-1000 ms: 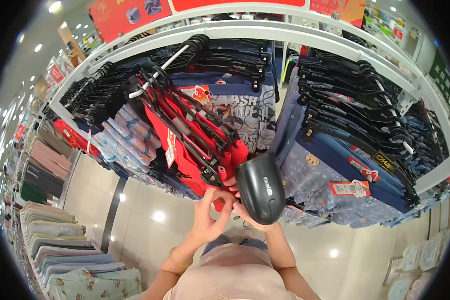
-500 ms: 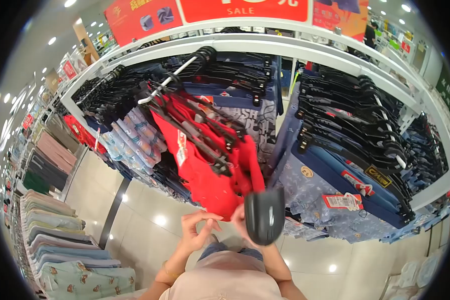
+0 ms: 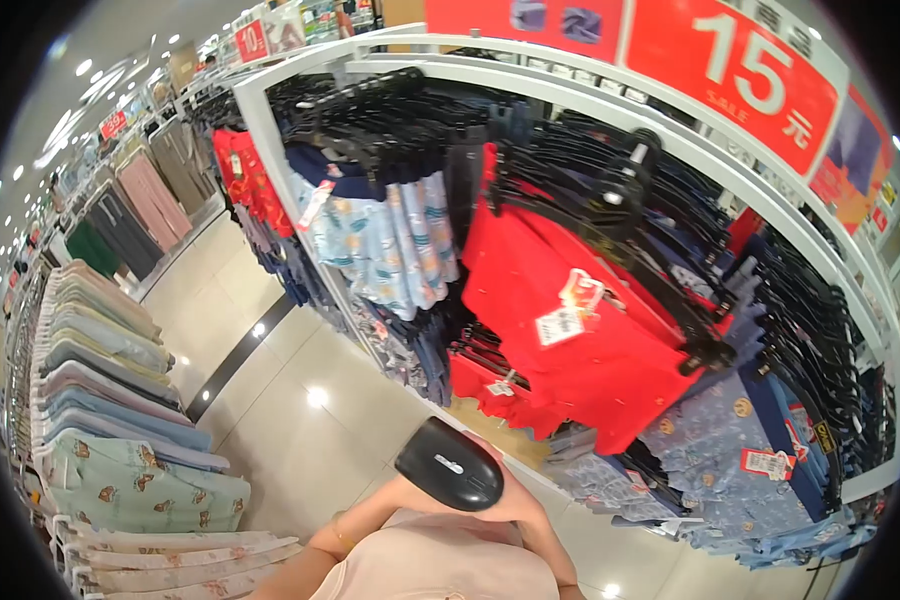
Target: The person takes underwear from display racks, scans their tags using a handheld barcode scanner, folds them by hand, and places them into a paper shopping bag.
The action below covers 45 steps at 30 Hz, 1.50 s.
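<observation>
A glossy black rounded device (image 3: 450, 465) with a small pale mark sits low in front of my body; I cannot make out its exact kind. My right hand (image 3: 518, 495) is wrapped round it from behind, with most of its fingers covered. Close by on the other side is my left hand (image 3: 395, 497), its fingers hidden behind the device. Above and to the right hang red shorts (image 3: 580, 350) on black clip hangers, with a white and red price tag (image 3: 562, 325) on their front. Neither hand visibly touches the shorts.
A white rack frame (image 3: 300, 230) carries light blue patterned shorts (image 3: 400, 240) and blue printed shorts (image 3: 705, 430). Red sale signs (image 3: 735, 75) stand on top. Folded-over hanging clothes (image 3: 140, 480) line the left side. Pale floor tiles (image 3: 320, 400) run between the racks.
My view has turned left and tilted. The black device and right hand have come over to the left hand, which was apart with fingers spread. The red shorts now show their front and tag.
</observation>
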Tool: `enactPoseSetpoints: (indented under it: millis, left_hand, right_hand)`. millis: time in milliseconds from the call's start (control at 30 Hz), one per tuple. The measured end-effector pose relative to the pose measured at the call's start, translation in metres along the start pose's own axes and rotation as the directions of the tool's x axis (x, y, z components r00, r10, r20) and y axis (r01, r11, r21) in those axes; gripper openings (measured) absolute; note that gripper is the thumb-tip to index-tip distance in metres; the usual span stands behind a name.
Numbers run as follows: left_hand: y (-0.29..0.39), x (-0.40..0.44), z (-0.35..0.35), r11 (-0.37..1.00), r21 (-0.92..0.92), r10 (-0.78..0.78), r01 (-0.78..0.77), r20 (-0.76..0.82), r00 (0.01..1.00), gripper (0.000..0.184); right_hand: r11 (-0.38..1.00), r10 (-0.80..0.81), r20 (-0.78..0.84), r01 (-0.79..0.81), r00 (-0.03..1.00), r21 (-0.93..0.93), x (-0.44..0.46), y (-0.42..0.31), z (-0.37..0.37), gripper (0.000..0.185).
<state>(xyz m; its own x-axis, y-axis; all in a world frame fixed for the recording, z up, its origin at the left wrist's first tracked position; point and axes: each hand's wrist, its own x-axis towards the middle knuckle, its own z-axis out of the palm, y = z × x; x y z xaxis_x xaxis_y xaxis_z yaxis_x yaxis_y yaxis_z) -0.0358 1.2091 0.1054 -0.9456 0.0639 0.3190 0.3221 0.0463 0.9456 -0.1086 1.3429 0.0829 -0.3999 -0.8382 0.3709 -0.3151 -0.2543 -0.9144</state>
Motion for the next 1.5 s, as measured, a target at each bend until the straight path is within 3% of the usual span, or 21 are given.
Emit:
enactPoseSetpoints:
  millis: [33,133,167,267,300,400,500,567,667,733,833,967,1033,1100,1133,1200,1233,1267,1300,1400,1500]
  left_hand:
    - [0.003,-0.009,-0.014,0.999,0.021,0.026,-0.025,-0.059,0.998,0.042]
    - [0.015,-0.043,-0.055,0.991,0.134,0.054,-0.026,-0.207,0.977,0.027]
    - [0.015,-0.060,-0.066,0.999,-0.003,-0.032,0.033,-0.325,0.945,0.024]
    - [0.000,-0.114,-0.096,0.976,-0.208,-0.158,0.066,-0.467,0.870,0.016]
    - [-0.004,-0.131,-0.108,0.974,-0.208,-0.176,0.087,-0.458,0.872,0.014]
    - [-0.009,-0.164,-0.123,0.968,-0.232,-0.208,0.097,-0.521,0.828,0.013]
    - [-0.009,-0.190,-0.136,0.955,-0.262,-0.268,0.137,-0.574,0.774,0.017]
    - [-0.012,-0.198,-0.145,0.965,-0.244,-0.236,0.100,-0.627,0.742,0.019]
    - [-0.017,-0.203,-0.163,0.980,-0.190,-0.175,0.064,-0.654,0.736,0.024]
    - [-0.020,-0.202,-0.177,0.990,-0.136,-0.124,0.045,-0.651,0.749,0.026]
    - [-0.024,-0.194,-0.196,0.983,-0.181,-0.149,0.029,-0.699,0.699,0.026]
    - [-0.037,-0.177,-0.239,0.972,-0.234,-0.167,0.011,-0.661,0.732,0.027]
    - [-0.045,-0.161,-0.273,0.991,-0.131,-0.058,-0.020,-0.564,0.823,0.029]
    - [-0.042,-0.135,-0.315,0.999,0.033,0.028,-0.015,-0.460,0.888,0.037]
    - [-0.033,-0.117,-0.338,0.990,0.141,0.052,0.007,-0.412,0.910,0.043]
    - [-0.025,-0.070,-0.375,0.979,0.202,0.072,0.005,-0.372,0.926,0.065]
    - [-0.021,-0.047,-0.394,0.973,0.231,0.082,0.002,-0.351,0.933,0.077]
    - [-0.006,-0.009,-0.404,0.979,0.206,0.085,-0.006,-0.375,0.923,0.076]
    - [-0.024,0.009,-0.427,0.946,0.322,0.147,-0.032,-0.341,0.928,0.092]
    - [-0.039,0.056,-0.455,0.936,0.329,0.222,-0.124,-0.278,0.935,0.089]
    - [-0.052,0.067,-0.455,0.971,0.150,0.223,-0.186,-0.288,0.931,0.057]
  right_hand:
    - [1.000,-0.005,0.009,0.006,1.000,-0.022,0.015,0.001,0.014,0.085]
    - [0.995,0.097,0.099,-0.098,0.990,0.008,0.052,0.002,0.064,0.053]
    - [0.987,0.157,0.266,-0.145,0.951,-0.065,0.053,0.013,0.078,0.044]
    - [0.942,0.299,0.344,-0.218,0.890,-0.255,0.070,0.002,0.117,0.037]
    - [0.979,0.202,0.322,-0.190,0.925,-0.070,0.073,0.012,0.133,0.034]
    - [0.986,0.166,0.383,-0.150,0.909,-0.070,0.084,0.021,0.154,0.031]
    - [0.963,0.267,0.234,-0.270,0.935,-0.019,0.096,0.039,0.147,0.018]
    - [0.958,0.200,-0.129,-0.222,0.971,-0.182,0.125,0.031,0.120,0.015]
    - [0.987,-0.035,-0.551,-0.056,0.834,-0.148,0.171,0.037,0.080,0.017]
    - [0.872,-0.296,-0.577,-0.030,0.761,-0.488,0.199,0.032,0.061,0.023]
    - [0.804,-0.393,-0.630,-0.081,0.670,-0.589,0.245,0.036,0.058,0.032]
    - [0.838,-0.248,-0.654,-0.181,0.715,-0.515,0.269,0.064,0.048,0.022]
    - [0.859,-0.181,-0.603,-0.174,0.777,-0.482,0.272,0.056,0.044,0.014]
    - [0.979,-0.104,-0.626,-0.031,0.773,-0.201,0.280,0.049,0.035,0.021]
    - [0.989,-0.135,-0.676,0.057,0.724,-0.137,0.290,0.031,0.040,0.030]
    - [0.951,-0.304,-0.672,0.171,0.675,-0.258,0.309,0.013,0.031,0.029]
    - [0.952,-0.298,-0.758,0.122,0.580,-0.281,0.309,0.014,0.029,0.026]
    - [0.920,-0.374,-0.703,0.146,0.606,-0.363,0.314,0.010,0.020,0.026]
    - [0.909,-0.378,-0.742,0.071,0.554,-0.411,0.317,0.009,0.017,0.022]
    - [0.839,-0.462,-0.801,-0.106,0.380,-0.534,0.326,0.007,0.013,0.019]
    - [0.796,-0.549,-0.802,-0.144,0.237,-0.588,0.332,0.011,0.006,0.021]
